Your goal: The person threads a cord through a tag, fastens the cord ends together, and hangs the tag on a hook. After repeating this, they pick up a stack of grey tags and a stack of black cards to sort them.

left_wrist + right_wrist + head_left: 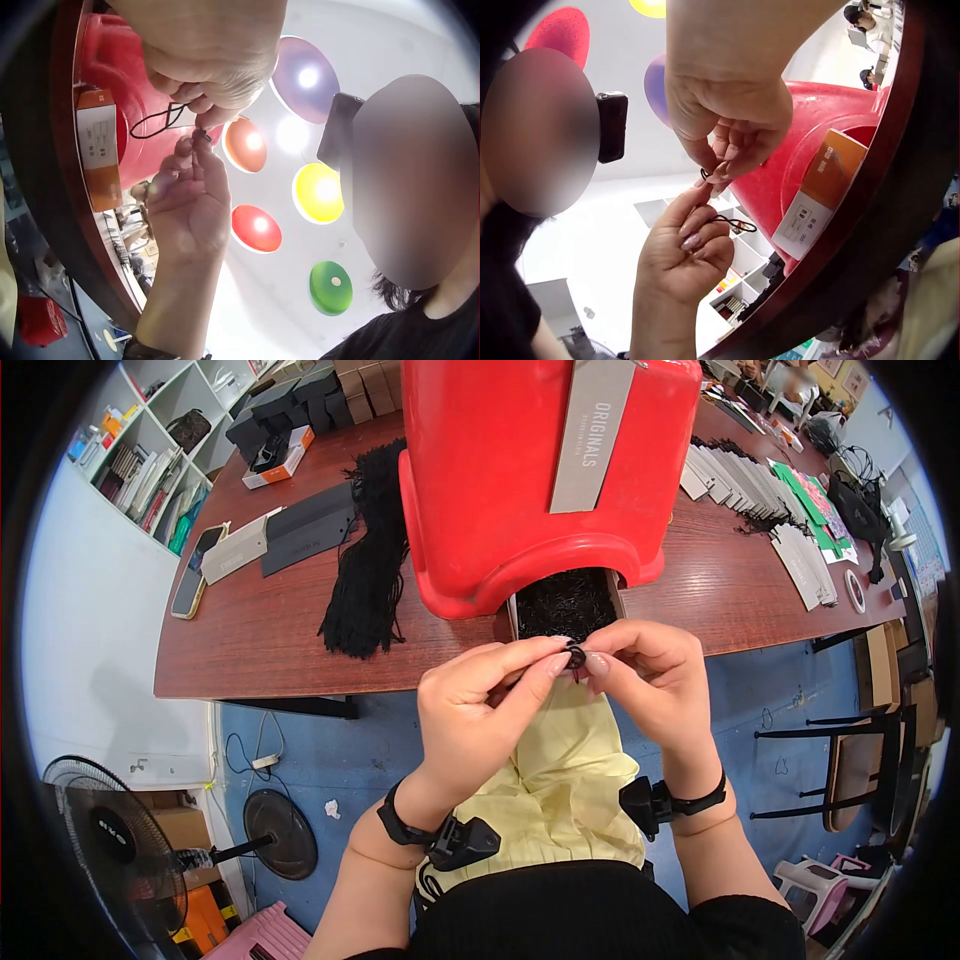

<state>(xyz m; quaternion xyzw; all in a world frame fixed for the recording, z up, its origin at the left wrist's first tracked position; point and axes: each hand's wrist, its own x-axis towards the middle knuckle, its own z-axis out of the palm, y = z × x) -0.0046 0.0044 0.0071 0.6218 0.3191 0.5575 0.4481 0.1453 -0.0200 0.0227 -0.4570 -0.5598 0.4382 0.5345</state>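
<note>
Both hands meet in front of the red plastic stool [480,470]. The left hand [480,705] and the right hand [660,685] pinch a small black cord piece [575,657] between thumbs and forefingers. In the left wrist view a loop of black cord [150,133] hangs out by the left hand [217,67]; the right hand [191,202] touches it fingertip to fingertip. A cord loop [739,225] also shows in the right wrist view. Under the stool's arch stands an open box of small black pieces [565,605]. A grey tag [590,440] lies against the stool.
Bundled black cords [370,550], dark tags [310,530] and phones [190,590] lie on the table [260,650] at left. Rows of pale tags [740,485] lie at right. A fan [115,840] stands at lower left, a chair [850,770] at right.
</note>
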